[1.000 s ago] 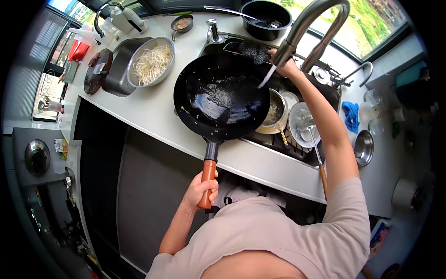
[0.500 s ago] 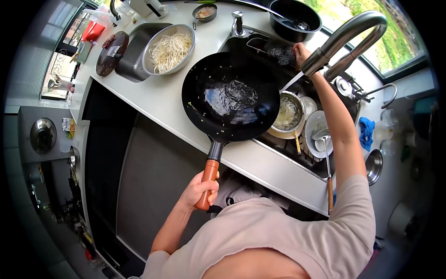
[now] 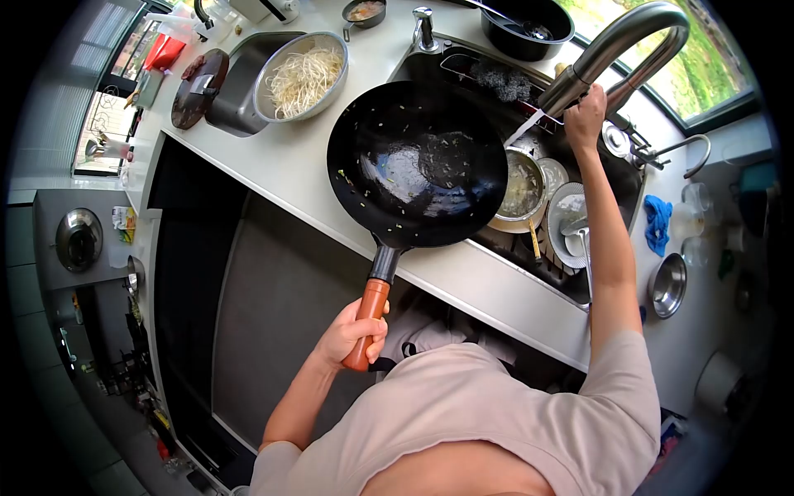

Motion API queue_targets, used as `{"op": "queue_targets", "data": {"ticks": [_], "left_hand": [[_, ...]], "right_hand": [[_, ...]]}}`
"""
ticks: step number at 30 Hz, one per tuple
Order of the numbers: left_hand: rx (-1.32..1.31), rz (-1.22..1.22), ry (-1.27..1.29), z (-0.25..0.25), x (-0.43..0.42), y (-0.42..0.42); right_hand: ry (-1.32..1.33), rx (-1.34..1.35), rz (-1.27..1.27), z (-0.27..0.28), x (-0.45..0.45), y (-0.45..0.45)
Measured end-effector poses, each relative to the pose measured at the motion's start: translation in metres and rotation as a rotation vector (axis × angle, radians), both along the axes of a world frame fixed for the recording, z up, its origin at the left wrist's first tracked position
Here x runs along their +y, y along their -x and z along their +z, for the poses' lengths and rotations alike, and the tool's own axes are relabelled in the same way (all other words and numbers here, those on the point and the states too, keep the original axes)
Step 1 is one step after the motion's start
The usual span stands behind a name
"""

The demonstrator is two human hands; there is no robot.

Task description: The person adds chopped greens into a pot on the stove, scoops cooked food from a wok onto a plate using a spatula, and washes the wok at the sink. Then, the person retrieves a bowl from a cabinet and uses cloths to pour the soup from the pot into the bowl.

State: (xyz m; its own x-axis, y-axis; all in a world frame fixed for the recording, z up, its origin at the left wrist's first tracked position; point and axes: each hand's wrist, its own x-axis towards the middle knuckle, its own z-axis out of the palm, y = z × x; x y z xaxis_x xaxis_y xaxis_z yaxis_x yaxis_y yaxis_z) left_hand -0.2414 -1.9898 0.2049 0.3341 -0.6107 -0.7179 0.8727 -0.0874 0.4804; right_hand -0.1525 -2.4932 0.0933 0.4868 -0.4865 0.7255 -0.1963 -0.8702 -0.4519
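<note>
My left hand (image 3: pixel 356 333) is wrapped around the reddish-brown wooden handle of a black wok (image 3: pixel 397 169). The wok is held tilted over the counter and the sink edge, with a wet shine and small food bits inside. My right hand (image 3: pixel 585 117) is up against the curved metal faucet (image 3: pixel 628 37), fingers curled and partly hidden at its spout. Water streams from the spout toward the wok's right rim. A small pot (image 3: pixel 523 186) with cloudy liquid sits in the sink beside the wok, near a white bowl (image 3: pixel 566 213) holding a ladle.
A steel-wool scrubber (image 3: pixel 506 83) lies at the sink's back. Behind it is a black pot (image 3: pixel 504 37). A metal bowl of bean sprouts (image 3: pixel 303 81) rests at the left basin (image 3: pixel 240 74). At right are a blue cloth (image 3: pixel 658 223) and a steel bowl (image 3: pixel 668 285).
My right hand has moved right, from beside the steel-wool scrubber to the faucet. The left hand keeps its hold on the wok, which has shifted slightly. Water still runs.
</note>
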Motion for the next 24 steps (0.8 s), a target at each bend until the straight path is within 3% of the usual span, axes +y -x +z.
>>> {"op": "queue_targets", "data": {"ticks": [3, 4, 5, 7, 9, 11, 15, 16, 18, 19, 21, 24], "left_hand": [[0.007, -0.035, 0.009, 0.005, -0.001, -0.001], [0.008, -0.051, 0.008, 0.009, -0.003, -0.001], [0.010, -0.062, 0.005, 0.011, -0.002, -0.002], [0.007, -0.088, -0.001, 0.017, -0.006, -0.002], [-0.013, -0.124, 0.001, 0.022, -0.012, -0.003], [-0.029, -0.179, -0.006, 0.026, -0.018, -0.001], [-0.023, -0.271, -0.025, 0.031, -0.035, 0.002], [-0.019, -0.291, -0.024, 0.032, -0.039, 0.003], [-0.046, -0.349, -0.064, 0.035, -0.047, 0.005], [-0.055, -0.377, -0.086, 0.036, -0.046, 0.007], [-0.076, -0.408, -0.122, 0.041, -0.052, 0.009], [-0.116, -0.451, -0.166, 0.046, -0.058, 0.008]], "right_hand": [[-0.228, 0.267, 0.407, 0.009, 0.057, 0.032], [-0.128, 0.368, 0.459, 0.014, 0.085, 0.039], [-0.046, 0.290, 0.512, 0.013, 0.116, 0.045], [-0.071, 0.578, 0.671, 0.004, 0.138, 0.052], [0.332, 0.971, 0.657, 0.000, 0.142, 0.057], [0.454, 0.860, 0.498, -0.037, 0.118, 0.053], [0.065, 0.662, 0.084, -0.050, 0.087, 0.018], [-0.093, 0.620, 0.048, -0.056, 0.084, 0.003], [-0.461, 0.237, 0.047, -0.058, 0.097, -0.026], [-0.407, 0.206, 0.052, -0.052, 0.111, -0.038], [-0.543, 0.022, 0.250, -0.030, 0.138, -0.048], [-0.709, 0.143, 0.777, 0.004, 0.177, -0.020]]}}
